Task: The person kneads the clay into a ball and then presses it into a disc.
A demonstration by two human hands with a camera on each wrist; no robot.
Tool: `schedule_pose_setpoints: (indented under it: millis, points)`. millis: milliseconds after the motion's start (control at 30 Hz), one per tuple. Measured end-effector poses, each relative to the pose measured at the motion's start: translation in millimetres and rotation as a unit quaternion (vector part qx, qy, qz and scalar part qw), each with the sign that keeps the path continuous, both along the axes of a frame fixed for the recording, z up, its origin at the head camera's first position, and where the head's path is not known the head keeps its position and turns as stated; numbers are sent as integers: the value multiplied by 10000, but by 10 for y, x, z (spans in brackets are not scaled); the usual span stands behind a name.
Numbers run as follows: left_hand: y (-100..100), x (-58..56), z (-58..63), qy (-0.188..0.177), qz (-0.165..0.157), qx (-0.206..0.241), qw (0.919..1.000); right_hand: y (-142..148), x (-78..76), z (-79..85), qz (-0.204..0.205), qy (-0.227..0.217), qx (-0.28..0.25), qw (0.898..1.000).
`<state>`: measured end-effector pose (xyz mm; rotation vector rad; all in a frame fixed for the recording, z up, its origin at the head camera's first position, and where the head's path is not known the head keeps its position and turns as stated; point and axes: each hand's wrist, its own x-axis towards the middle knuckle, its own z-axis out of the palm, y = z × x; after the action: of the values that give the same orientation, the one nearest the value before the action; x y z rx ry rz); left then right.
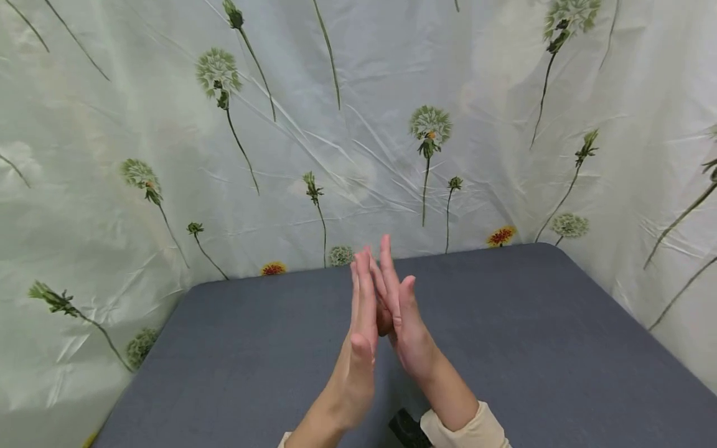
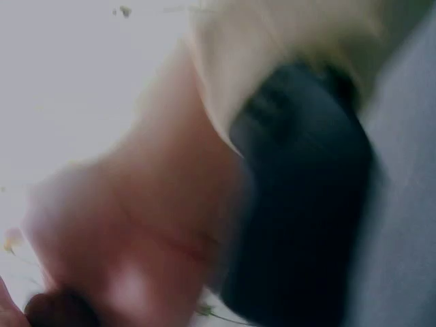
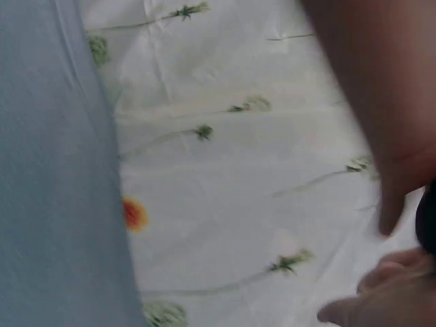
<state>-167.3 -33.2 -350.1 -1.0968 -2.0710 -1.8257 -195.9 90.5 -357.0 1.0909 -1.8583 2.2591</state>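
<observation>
Between my two raised palms sits a small brown rounded lump [image 1: 384, 320], mostly covered by the hands; its exact kind I cannot tell. My left hand [image 1: 361, 330] presses it from the left, fingers straight and pointing up. From the other side my right hand [image 1: 411, 330] presses with straight fingers, its thumb upright. Both hands are above the table. In the left wrist view, the dark lump [image 2: 61, 312] shows at the lower left beside the blurred right palm [image 2: 129, 252]. At the right edge of the right wrist view, parts of both hands surround a dark rounded shape [image 3: 428, 221].
A table with a dark grey cloth [image 1: 252, 348] spreads beneath the hands. Behind and around it hangs a pale curtain [image 1: 364, 149] printed with dandelions. A black wrist device [image 1: 409, 429] sits at the right cuff [image 1: 465, 429].
</observation>
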Motion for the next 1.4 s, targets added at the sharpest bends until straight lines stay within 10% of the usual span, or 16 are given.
schedule_pose_setpoints:
  millis: [200, 367, 533, 667, 767, 1033, 1233, 1400]
  points:
    - [-234, -119, 75, 18, 750, 252, 9969, -232, 64, -45, 303, 111, 411, 9986]
    - [-284, -243, -17, -876, 57, 614, 9942, -213, 157, -1, -242, 631, 409, 9969]
    - [-45, -120, -95, -430, -403, 492, 9970, -3, 44, -14, -386, 320, 173, 9986]
    - [-70, -90, -42, -89, 283, 366, 9989, -96, 47, -108, -500, 551, 374, 9965]
    - [-169, -173, 9, -497, 803, 392, 9948, -231, 128, -131, -702, 1004, 557, 9909]
    - [0, -84, -66, -543, 95, -4, 9985, -12, 40, -24, -525, 415, 28, 9978]
    - [-271, -173, 85, -547, 734, 436, 9948, -254, 83, -68, 118, 78, 275, 9995]
    - [-403, -268, 111, -933, 773, 520, 9913, -381, 233, -29, -154, 568, 447, 9973]
